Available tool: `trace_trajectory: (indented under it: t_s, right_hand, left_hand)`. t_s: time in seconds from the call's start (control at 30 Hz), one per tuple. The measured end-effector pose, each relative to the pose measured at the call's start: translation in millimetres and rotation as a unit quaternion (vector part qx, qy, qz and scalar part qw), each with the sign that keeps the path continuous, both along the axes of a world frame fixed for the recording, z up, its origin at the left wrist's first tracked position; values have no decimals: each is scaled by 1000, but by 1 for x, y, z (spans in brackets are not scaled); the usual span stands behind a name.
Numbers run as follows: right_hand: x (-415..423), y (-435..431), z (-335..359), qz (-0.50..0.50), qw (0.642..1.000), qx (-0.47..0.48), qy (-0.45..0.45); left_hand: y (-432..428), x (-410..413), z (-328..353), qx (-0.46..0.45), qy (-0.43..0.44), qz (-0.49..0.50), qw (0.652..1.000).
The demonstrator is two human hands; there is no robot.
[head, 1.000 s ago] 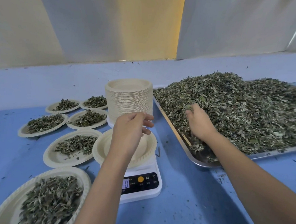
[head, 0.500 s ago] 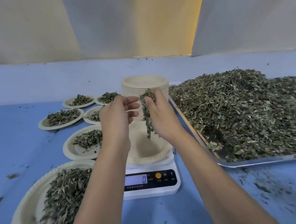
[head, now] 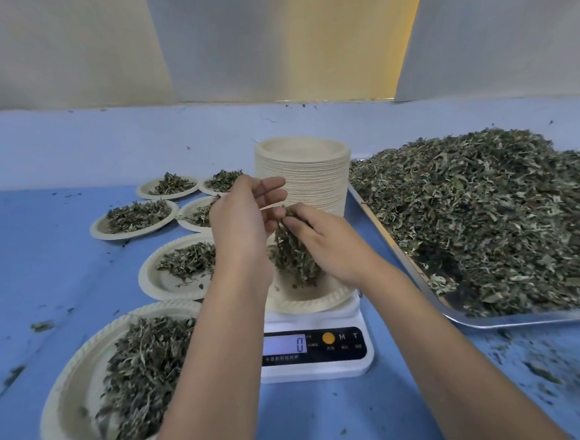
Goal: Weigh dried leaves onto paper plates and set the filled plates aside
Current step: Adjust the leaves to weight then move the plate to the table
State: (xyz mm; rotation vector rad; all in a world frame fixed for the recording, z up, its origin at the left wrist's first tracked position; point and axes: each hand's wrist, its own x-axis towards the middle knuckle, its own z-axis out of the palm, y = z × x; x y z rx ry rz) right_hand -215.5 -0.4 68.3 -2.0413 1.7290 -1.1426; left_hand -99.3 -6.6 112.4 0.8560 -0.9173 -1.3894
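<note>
Filling: right hand (head: 331,247) clamping leaves (head: 293,257) over plate (head: 308,302) on scale (head: 316,365); left hand (head: 241,230) fingers straight, apart. Next likely calling for sprinkling gradually, watching readout (head: 285,344).

Blue table (head: 42,237) and its load.
Under the grip the scale (head: 318,369); filled plates (head: 156,284) left of it, tray (head: 515,321) right, plate stack (head: 310,184) behind.

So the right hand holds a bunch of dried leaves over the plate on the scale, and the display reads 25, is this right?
In the head view the display reads 0, not 25. The rest stands: the right hand holds a bunch of dried leaves over the plate on the scale.
</note>
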Motion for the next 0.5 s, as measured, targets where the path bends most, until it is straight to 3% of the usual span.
trace_trajectory:
  t_s: [0.13, 0.5]
  right_hand:
    - [-2, 0, 0, 0, 1000, 22, 19]
    - [-3, 0, 8, 1, 982, -71, -175]
  left_hand:
    - [-2, 2, -1, 1, -1, 4, 1000]
    - [-4, 5, -5, 15, -1, 9, 1000]
